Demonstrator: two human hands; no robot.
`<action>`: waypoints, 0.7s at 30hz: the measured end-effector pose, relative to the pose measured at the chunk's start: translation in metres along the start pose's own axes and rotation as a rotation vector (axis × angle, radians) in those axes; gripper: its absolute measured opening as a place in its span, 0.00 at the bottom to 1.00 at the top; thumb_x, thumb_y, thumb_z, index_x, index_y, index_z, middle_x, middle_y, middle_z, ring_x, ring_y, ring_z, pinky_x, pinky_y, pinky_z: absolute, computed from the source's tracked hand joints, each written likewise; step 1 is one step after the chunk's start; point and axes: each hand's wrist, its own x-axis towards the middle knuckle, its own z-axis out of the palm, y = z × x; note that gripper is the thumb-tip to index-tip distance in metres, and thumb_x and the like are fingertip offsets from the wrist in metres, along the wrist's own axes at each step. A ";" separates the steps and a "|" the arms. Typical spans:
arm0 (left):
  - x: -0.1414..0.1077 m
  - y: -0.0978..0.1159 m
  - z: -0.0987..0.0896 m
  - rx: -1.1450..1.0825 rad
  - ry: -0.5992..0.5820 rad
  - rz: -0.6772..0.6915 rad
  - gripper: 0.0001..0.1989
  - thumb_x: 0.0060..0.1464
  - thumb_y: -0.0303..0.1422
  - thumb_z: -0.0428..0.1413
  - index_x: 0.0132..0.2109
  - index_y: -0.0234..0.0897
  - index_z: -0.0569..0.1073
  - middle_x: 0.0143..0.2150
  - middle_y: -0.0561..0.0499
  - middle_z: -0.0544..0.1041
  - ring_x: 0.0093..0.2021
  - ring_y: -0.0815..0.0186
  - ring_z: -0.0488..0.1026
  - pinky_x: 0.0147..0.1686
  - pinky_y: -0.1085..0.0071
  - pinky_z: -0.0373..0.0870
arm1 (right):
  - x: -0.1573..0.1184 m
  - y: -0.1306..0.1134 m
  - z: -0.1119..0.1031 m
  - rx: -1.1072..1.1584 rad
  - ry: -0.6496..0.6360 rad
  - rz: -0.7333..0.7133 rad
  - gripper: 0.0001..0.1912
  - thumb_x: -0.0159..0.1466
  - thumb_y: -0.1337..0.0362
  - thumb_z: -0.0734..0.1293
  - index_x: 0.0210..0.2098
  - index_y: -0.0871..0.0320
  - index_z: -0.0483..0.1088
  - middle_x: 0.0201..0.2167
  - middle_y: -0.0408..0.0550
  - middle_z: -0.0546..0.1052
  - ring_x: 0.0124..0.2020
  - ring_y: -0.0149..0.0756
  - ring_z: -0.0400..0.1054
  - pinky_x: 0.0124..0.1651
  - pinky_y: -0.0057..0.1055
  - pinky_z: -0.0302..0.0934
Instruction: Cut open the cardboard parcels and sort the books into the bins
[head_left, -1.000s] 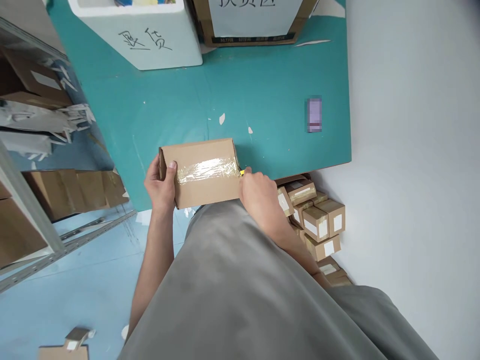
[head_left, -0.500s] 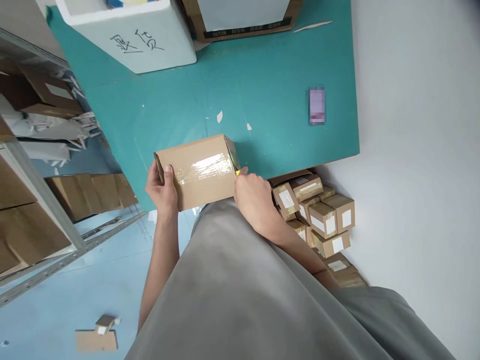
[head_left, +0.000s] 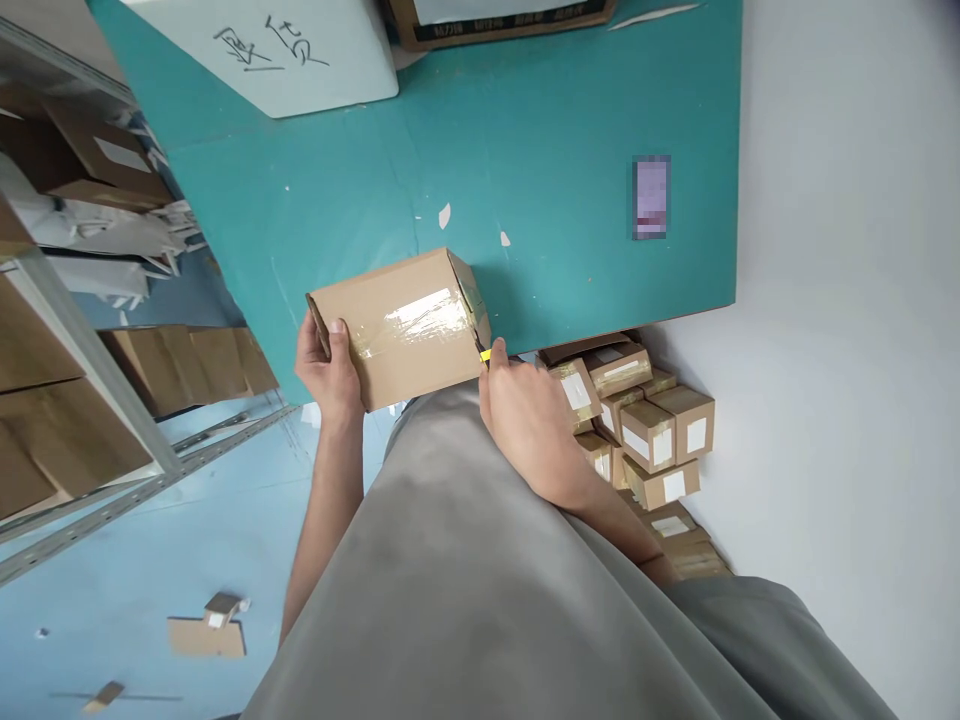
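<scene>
A brown cardboard box (head_left: 405, 350) with clear tape along its upper face lies at the near edge of the green table (head_left: 555, 130). My left hand (head_left: 330, 365) grips its left end, thumb on top and fingers around the side by a raised flap. At the box's right end, my right hand (head_left: 525, 415) is closed around a yellow box cutter (head_left: 485, 357). The cutter's tip is against the taped right edge; most of its handle is hidden in the hand.
A white foam box (head_left: 315, 60) and another carton (head_left: 510, 30) stand at the table's back. A blurred-out purple rectangular item (head_left: 651, 197) lies on the right. Several taped boxes (head_left: 649, 435) are stacked below the table's right edge. Shelving (head_left: 90, 430) with cartons runs along the left.
My right hand has shifted slightly right and down along the box's end, and more of the yellow cutter shows. The left hand keeps its hold. The whole view has shifted a little.
</scene>
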 end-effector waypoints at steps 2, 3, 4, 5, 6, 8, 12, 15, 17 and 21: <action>0.000 0.001 0.000 -0.018 0.009 0.004 0.31 0.63 0.52 0.61 0.66 0.40 0.73 0.67 0.43 0.76 0.69 0.54 0.72 0.71 0.56 0.65 | 0.000 -0.001 0.001 -0.006 0.002 -0.002 0.29 0.76 0.67 0.57 0.74 0.69 0.56 0.40 0.66 0.84 0.40 0.51 0.82 0.44 0.41 0.72; 0.000 0.002 0.001 -0.017 0.010 0.006 0.31 0.64 0.52 0.61 0.66 0.40 0.73 0.67 0.44 0.76 0.68 0.54 0.73 0.71 0.57 0.66 | 0.000 -0.001 0.002 -0.009 0.003 -0.001 0.29 0.76 0.67 0.57 0.74 0.69 0.56 0.40 0.65 0.84 0.40 0.51 0.82 0.44 0.41 0.72; 0.000 0.002 0.001 -0.011 0.011 0.007 0.30 0.64 0.51 0.60 0.66 0.40 0.74 0.67 0.45 0.76 0.68 0.55 0.73 0.71 0.57 0.66 | 0.000 -0.001 0.002 -0.011 0.002 0.000 0.29 0.76 0.67 0.56 0.74 0.69 0.56 0.40 0.66 0.84 0.40 0.50 0.82 0.44 0.40 0.72; -0.001 0.002 0.001 -0.005 0.009 0.008 0.29 0.65 0.50 0.60 0.66 0.40 0.74 0.67 0.45 0.76 0.68 0.56 0.73 0.70 0.58 0.67 | -0.001 -0.002 0.002 -0.011 -0.003 0.002 0.29 0.76 0.67 0.56 0.74 0.69 0.55 0.41 0.66 0.84 0.40 0.50 0.82 0.44 0.40 0.72; -0.001 0.003 0.001 -0.007 0.010 0.012 0.28 0.65 0.49 0.60 0.66 0.39 0.74 0.67 0.45 0.77 0.68 0.57 0.73 0.70 0.59 0.68 | -0.001 -0.002 0.002 -0.011 -0.010 0.008 0.29 0.76 0.67 0.56 0.75 0.69 0.55 0.41 0.66 0.84 0.40 0.50 0.82 0.44 0.40 0.72; -0.001 0.002 0.000 -0.031 0.017 0.026 0.28 0.66 0.46 0.60 0.67 0.36 0.73 0.67 0.44 0.77 0.67 0.57 0.74 0.69 0.59 0.69 | -0.001 -0.002 0.002 -0.006 -0.019 0.024 0.30 0.76 0.66 0.56 0.75 0.69 0.54 0.41 0.66 0.84 0.41 0.51 0.82 0.45 0.41 0.72; -0.001 -0.003 0.000 -0.085 0.008 0.043 0.29 0.68 0.44 0.61 0.68 0.31 0.72 0.67 0.40 0.76 0.68 0.55 0.73 0.70 0.59 0.68 | 0.001 -0.002 0.000 0.002 -0.001 0.056 0.30 0.76 0.66 0.56 0.75 0.69 0.53 0.43 0.67 0.84 0.43 0.53 0.82 0.47 0.43 0.73; -0.001 -0.005 0.001 -0.096 -0.011 0.045 0.30 0.68 0.46 0.61 0.68 0.32 0.71 0.68 0.40 0.75 0.69 0.55 0.71 0.71 0.58 0.66 | 0.003 -0.003 -0.001 0.002 0.000 0.073 0.29 0.76 0.65 0.56 0.75 0.69 0.55 0.43 0.66 0.84 0.45 0.54 0.82 0.48 0.44 0.73; 0.000 -0.005 0.001 -0.094 -0.011 0.043 0.31 0.67 0.47 0.61 0.68 0.31 0.71 0.68 0.40 0.75 0.69 0.55 0.71 0.71 0.59 0.66 | 0.004 -0.004 0.000 0.003 0.001 0.082 0.28 0.77 0.65 0.56 0.74 0.68 0.56 0.43 0.66 0.84 0.45 0.54 0.81 0.48 0.44 0.73; 0.000 -0.003 0.001 -0.065 0.003 0.034 0.31 0.67 0.47 0.60 0.68 0.30 0.71 0.68 0.41 0.75 0.68 0.56 0.72 0.70 0.60 0.68 | 0.003 -0.008 0.000 -0.016 0.021 0.078 0.26 0.77 0.66 0.56 0.71 0.67 0.60 0.41 0.65 0.84 0.44 0.54 0.82 0.46 0.43 0.73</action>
